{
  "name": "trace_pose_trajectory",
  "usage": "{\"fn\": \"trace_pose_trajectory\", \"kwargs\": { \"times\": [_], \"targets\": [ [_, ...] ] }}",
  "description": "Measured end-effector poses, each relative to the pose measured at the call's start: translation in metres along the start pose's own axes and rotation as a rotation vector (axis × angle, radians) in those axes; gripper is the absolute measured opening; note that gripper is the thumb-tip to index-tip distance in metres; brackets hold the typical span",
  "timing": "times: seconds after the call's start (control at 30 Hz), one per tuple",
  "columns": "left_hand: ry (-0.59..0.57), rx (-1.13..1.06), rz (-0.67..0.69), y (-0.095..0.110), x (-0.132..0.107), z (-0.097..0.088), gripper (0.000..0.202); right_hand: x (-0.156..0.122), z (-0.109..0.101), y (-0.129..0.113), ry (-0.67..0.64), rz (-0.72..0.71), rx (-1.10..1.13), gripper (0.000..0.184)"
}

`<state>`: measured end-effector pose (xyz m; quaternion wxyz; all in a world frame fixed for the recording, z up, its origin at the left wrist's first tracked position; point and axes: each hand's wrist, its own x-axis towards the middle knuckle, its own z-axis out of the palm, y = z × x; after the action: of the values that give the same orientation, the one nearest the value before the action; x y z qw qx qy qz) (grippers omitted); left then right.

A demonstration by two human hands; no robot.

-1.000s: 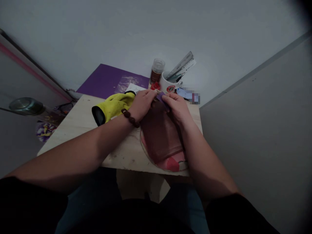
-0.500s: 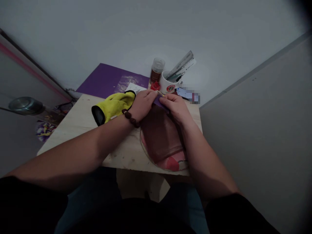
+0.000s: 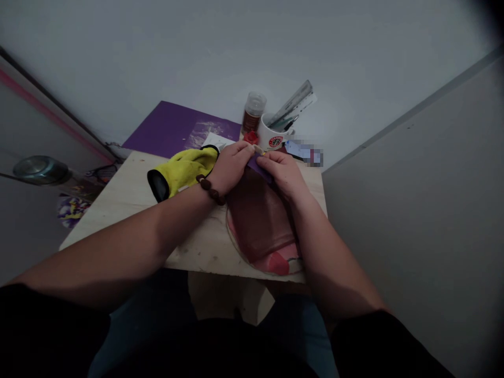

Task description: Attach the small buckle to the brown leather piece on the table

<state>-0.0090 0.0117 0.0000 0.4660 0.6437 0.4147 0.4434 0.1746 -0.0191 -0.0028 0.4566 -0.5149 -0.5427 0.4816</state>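
Observation:
My left hand (image 3: 229,167), with a bead bracelet on its wrist, and my right hand (image 3: 282,172) meet over the far end of a dark red, rounded flat object (image 3: 260,223) lying on a small pale wooden table (image 3: 129,199). Both hands pinch a small purple piece (image 3: 257,164) between their fingertips, with a thin pale stick showing at its top. The fingers of both hands are closed on it. A yellow glove (image 3: 181,170) with a black cuff lies just left of my left hand.
A white mug (image 3: 271,137) holding rulers and pens stands at the table's back edge, with a brown lidded jar (image 3: 252,112) and a small red thing (image 3: 250,137) beside it. A purple sheet (image 3: 177,128) lies behind. A wall rises on the right; a door knob (image 3: 39,169) is at left.
My right fingers have shifted slightly along the purple piece, which now lies flatter between both hands. The arms stay where they were.

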Motion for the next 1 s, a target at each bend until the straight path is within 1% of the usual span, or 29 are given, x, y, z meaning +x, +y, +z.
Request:
{"fn": "trace_pose_trajectory", "kwargs": {
  "times": [0.2,0.37,0.47,0.53,0.67,0.7,0.73,0.83,0.87,0.9,1.0],
  "targets": [
    [0.001,-0.11,-0.078,0.0017,-0.0015,0.0028,0.024,-0.0008,0.0017,-0.0029,0.042,-0.016,-0.037,0.033],
    [-0.009,-0.153,-0.1,-0.0037,0.0008,0.0036,0.02,-0.0027,0.002,-0.0042,0.037,-0.025,-0.039,0.03],
    [-0.009,-0.127,-0.07,-0.0066,0.0021,0.0036,0.021,-0.0021,0.0007,-0.0026,0.009,-0.019,-0.049,0.033],
    [-0.016,-0.096,-0.039,-0.0065,0.0019,0.0032,0.021,-0.0004,-0.0008,-0.001,0.016,-0.024,-0.063,0.035],
    [-0.039,-0.014,-0.005,-0.0034,0.0001,0.0024,0.025,0.0029,-0.0044,0.0005,0.12,-0.064,-0.066,0.035],
    [-0.038,0.003,0.002,-0.0029,-0.0002,0.0022,0.026,0.003,-0.0051,0.0002,0.13,-0.066,-0.07,0.035],
    [-0.035,0.017,0.007,-0.0026,-0.0004,0.002,0.027,0.0027,-0.0056,-0.0004,0.117,-0.06,-0.077,0.035],
    [-0.011,0.052,0.021,-0.003,0.0002,0.0015,0.026,0.0011,-0.0062,-0.0021,0.01,-0.022,-0.1,0.035],
    [-0.005,0.063,0.031,-0.0032,0.0005,0.0014,0.026,0.0008,-0.0063,-0.0024,-0.005,-0.015,-0.097,0.034],
    [-0.004,0.071,0.044,-0.0033,0.0006,0.0014,0.026,0.0007,-0.0064,-0.0026,0.008,-0.013,-0.085,0.035],
    [-0.02,0.092,0.072,-0.003,0.0,0.0019,0.028,0.0014,-0.0076,-0.0027,0.118,-0.033,-0.029,0.035]
  ]
}}
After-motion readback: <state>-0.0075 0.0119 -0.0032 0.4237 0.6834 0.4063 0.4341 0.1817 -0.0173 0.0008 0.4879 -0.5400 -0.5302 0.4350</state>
